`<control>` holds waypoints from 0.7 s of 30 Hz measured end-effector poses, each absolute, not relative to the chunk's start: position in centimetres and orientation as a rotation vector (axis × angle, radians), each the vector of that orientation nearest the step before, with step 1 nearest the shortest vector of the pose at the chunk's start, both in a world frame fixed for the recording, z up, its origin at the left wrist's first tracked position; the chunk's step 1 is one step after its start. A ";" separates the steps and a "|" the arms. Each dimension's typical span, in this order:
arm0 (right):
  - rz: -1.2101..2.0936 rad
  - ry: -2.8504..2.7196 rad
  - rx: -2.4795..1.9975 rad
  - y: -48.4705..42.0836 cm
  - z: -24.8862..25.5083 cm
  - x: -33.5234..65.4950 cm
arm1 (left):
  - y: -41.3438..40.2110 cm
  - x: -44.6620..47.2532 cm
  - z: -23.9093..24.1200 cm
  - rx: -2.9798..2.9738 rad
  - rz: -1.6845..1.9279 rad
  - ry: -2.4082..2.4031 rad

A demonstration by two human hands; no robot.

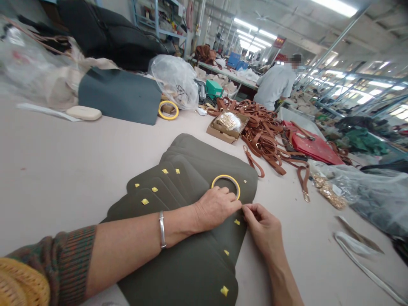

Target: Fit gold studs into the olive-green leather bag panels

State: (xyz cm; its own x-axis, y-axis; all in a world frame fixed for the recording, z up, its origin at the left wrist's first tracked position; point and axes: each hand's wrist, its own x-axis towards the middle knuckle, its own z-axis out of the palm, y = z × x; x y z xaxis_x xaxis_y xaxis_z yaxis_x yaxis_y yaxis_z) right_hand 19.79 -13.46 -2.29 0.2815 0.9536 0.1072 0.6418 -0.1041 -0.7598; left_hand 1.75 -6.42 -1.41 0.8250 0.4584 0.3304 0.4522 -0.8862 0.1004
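My left hand (216, 208), with a silver bangle at the wrist, is closed round the near side of a roll of yellow tape (226, 176). Its fingertips meet those of my right hand (264, 225), which is pinched; whatever is between the right fingers is too small to make out. Both hands are over the right edge of a fanned stack of dark olive leather-like panels (178, 263). Small pieces of yellow tape (225, 291) stick to several panels, on the left side and along the right edge.
Behind the panels are an open cardboard box (223, 135) and a heap of brown leather straps (264, 131). Another yellow tape roll (168, 118) stands by a dark grey sheet (117, 95). Plastic-wrapped gold hardware (328, 191) lies right. A person (276, 83) stands further back.
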 end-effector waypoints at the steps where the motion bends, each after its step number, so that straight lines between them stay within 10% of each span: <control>1: 0.470 -1.490 -1.846 -13.3 -2.4 19.6 | -6.4 1.8 -1.4 2.979 0.542 0.748; 21: 0.134 -1.627 -1.852 -13.6 -3.2 19.5 | -6.1 1.6 -1.5 2.993 0.554 0.767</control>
